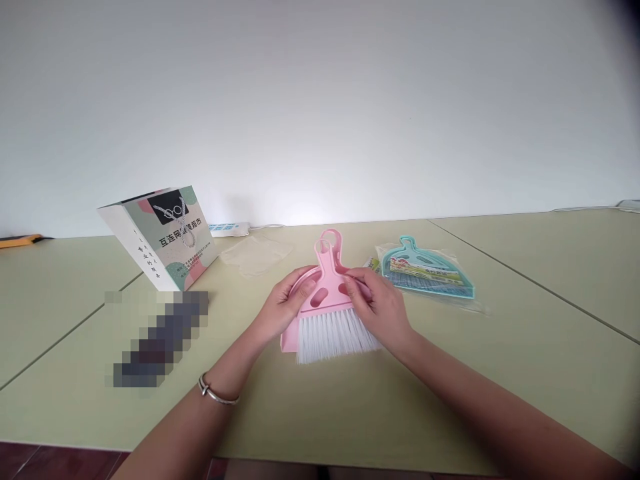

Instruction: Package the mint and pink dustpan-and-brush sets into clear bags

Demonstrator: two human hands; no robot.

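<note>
In the middle of the head view, a pink hand brush (pixel 327 300) with white bristles lies over a pink dustpan (pixel 289 339), their looped handles pointing away from me. My left hand (pixel 283 301) is closed around the left edge of the pair, thumb on top. Gripping the right side is my right hand (pixel 384 303), its thumb pressed on the brush head. The fingers beneath are hidden. To the right of my right hand, a teal dustpan and brush set (pixel 433 267) with a printed label lies in clear plastic wrapping.
A printed paper bag (pixel 170 243) with a rope handle leans at the back left. Behind it is a white power strip (pixel 229 229). A crumpled clear plastic bag (pixel 257 253) and a blurred-out dark object (pixel 160 343) lie on the pale green table (pixel 320 413). A wall stands behind.
</note>
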